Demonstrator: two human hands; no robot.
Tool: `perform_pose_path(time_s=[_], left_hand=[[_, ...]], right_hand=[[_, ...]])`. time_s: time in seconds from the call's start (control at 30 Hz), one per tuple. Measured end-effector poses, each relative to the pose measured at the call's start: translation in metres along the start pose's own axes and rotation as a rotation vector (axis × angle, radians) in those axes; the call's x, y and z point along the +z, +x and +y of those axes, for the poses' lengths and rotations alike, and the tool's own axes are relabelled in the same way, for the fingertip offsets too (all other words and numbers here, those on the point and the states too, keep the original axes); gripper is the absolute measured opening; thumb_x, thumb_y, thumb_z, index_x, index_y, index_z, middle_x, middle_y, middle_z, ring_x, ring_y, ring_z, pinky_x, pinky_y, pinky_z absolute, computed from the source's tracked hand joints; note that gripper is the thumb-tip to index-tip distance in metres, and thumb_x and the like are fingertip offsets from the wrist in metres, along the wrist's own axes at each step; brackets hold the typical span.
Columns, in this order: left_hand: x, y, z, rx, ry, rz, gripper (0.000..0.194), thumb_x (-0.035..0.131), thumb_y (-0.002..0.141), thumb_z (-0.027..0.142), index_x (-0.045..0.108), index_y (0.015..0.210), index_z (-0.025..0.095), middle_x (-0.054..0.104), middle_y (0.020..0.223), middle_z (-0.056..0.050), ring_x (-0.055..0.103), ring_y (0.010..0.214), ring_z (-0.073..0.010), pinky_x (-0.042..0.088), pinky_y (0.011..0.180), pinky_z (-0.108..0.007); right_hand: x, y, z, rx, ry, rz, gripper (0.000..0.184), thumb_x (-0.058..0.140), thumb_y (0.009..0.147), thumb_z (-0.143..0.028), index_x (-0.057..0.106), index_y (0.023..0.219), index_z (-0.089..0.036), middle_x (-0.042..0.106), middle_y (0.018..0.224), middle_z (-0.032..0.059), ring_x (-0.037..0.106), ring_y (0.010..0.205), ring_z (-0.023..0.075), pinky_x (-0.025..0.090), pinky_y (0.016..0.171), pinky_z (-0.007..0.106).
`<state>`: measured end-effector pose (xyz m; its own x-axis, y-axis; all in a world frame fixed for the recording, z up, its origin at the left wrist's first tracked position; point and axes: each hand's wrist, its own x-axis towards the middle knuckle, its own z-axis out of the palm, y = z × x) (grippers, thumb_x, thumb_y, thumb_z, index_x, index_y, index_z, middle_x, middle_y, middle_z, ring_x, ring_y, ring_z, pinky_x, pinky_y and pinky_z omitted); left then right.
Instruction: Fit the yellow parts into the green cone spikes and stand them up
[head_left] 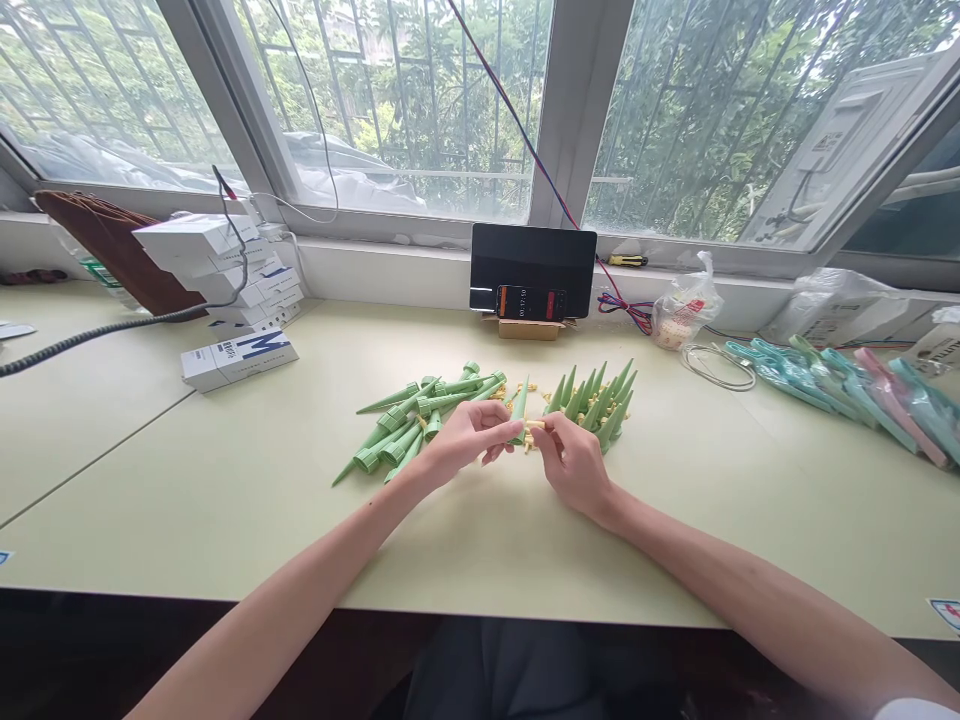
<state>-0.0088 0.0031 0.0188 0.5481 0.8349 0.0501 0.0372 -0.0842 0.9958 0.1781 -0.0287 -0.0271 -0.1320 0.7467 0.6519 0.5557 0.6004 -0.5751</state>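
My left hand [474, 436] is closed round a green plastic spike [520, 402], held upright with its point up. In the fingers of my right hand [574, 465] is a small yellow piece [534, 425], pinched close beside the spike's lower end; whether the two touch I cannot tell. Left of my hands lies a loose pile of green spikes [405, 415] with ribbed caps. To the right, a group of green spikes [596, 400] stands point up. Small yellow pieces [523, 388] lie scattered between the two groups, partly hidden by my hands.
A phone [531, 303] showing a timer leans on a black tablet [532, 255] at the back. White boxes [240, 360] are stacked at the left. To the right are a tied plastic bag [684, 305], a coiled cable [718, 368] and bagged coloured items [855, 390].
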Motion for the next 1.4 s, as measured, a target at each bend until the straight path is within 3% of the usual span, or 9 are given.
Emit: perform_pose_path(time_s=[0.27, 0.4, 0.63, 1.03, 1.23, 1.4], left_hand=[[0.001, -0.002, -0.001, 0.051, 0.110, -0.001, 0.036, 0.071, 0.080, 0.048, 0.056, 0.079, 0.016, 0.051, 0.059, 0.003, 0.045, 0.048, -0.0071, 0.033, 0.043, -0.019], [0.002, -0.002, -0.002, 0.095, 0.154, 0.008, 0.036, 0.071, 0.079, 0.047, 0.052, 0.077, 0.017, 0.046, 0.064, 0.004, 0.046, 0.051, -0.0065, 0.035, 0.044, -0.018], [0.001, 0.002, -0.014, 0.192, 0.284, 0.070, 0.030, 0.073, 0.079, 0.042, 0.060, 0.088, 0.017, 0.055, 0.086, 0.000, 0.050, 0.061, -0.0075, 0.045, 0.058, -0.023], [0.005, 0.002, -0.016, 0.283, 0.435, 0.187, 0.026, 0.074, 0.078, 0.041, 0.062, 0.085, 0.018, 0.049, 0.065, 0.004, 0.042, 0.053, -0.0080, 0.040, 0.049, -0.022], [0.004, 0.002, -0.014, 0.217, 0.372, 0.120, 0.028, 0.072, 0.080, 0.042, 0.060, 0.087, 0.018, 0.059, 0.079, 0.000, 0.051, 0.055, -0.0081, 0.045, 0.051, -0.022], [0.003, 0.000, -0.008, 0.145, 0.274, 0.094, 0.035, 0.060, 0.088, 0.053, 0.057, 0.090, 0.018, 0.060, 0.076, -0.001, 0.055, 0.054, -0.0096, 0.040, 0.043, -0.020]], right_hand=[[-0.001, 0.000, 0.002, 0.019, 0.017, -0.016, 0.026, 0.044, 0.101, -0.032, 0.047, 0.078, -0.021, 0.053, 0.064, -0.0020, 0.046, 0.051, 0.0111, 0.036, 0.050, 0.023], [0.000, 0.000, 0.002, 0.027, 0.018, -0.022, 0.027, 0.045, 0.100, -0.032, 0.044, 0.075, -0.021, 0.051, 0.062, -0.0028, 0.044, 0.049, 0.0109, 0.035, 0.049, 0.023], [0.000, -0.001, 0.001, 0.030, 0.025, -0.023, 0.030, 0.044, 0.100, -0.032, 0.039, 0.072, -0.022, 0.046, 0.058, -0.0044, 0.038, 0.047, 0.0103, 0.032, 0.048, 0.023], [0.000, -0.001, -0.001, 0.012, 0.019, 0.018, 0.033, 0.043, 0.100, -0.034, 0.040, 0.070, -0.022, 0.041, 0.056, -0.0054, 0.034, 0.046, 0.0096, 0.030, 0.045, 0.023], [0.000, 0.000, -0.002, 0.009, 0.014, 0.037, 0.032, 0.044, 0.100, -0.033, 0.039, 0.070, -0.022, 0.041, 0.057, -0.0054, 0.034, 0.047, 0.0096, 0.030, 0.046, 0.023], [-0.001, 0.001, -0.003, 0.007, 0.016, 0.039, 0.029, 0.045, 0.100, -0.030, 0.042, 0.073, -0.021, 0.040, 0.058, -0.0053, 0.033, 0.049, 0.0097, 0.029, 0.048, 0.023]])
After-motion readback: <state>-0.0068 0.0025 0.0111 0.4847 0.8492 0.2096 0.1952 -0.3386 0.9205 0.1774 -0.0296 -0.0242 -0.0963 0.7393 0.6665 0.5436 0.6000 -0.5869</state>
